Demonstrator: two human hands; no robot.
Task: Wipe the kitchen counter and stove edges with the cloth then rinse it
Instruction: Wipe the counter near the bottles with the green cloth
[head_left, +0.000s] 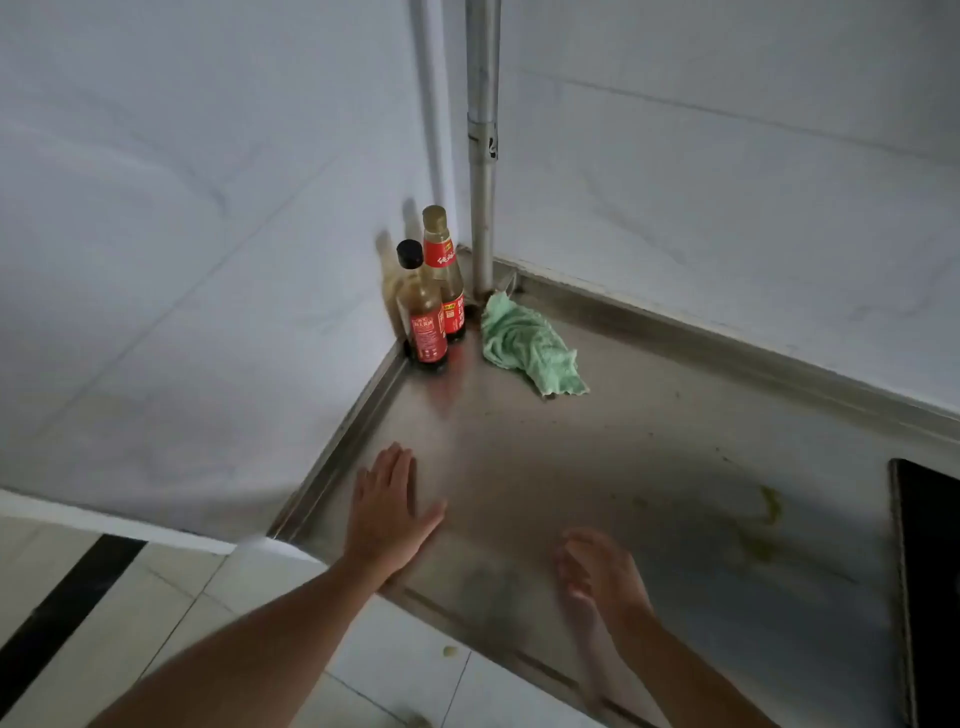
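Resting left hand (387, 512) on counter (571, 467), grip wide | right hand (602, 577) blurred, grip loose | 1 cloth (527, 343) | 2 bottles (428, 322)

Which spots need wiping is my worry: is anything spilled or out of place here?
Yellow-green smears stain the steel counter beside the black stove. The green cloth lies crumpled in the far corner by two bottles.

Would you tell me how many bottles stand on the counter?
2: the black-capped bottle stands in the back corner by the left wall; the gold-capped bottle right behind it. None seems hidden.
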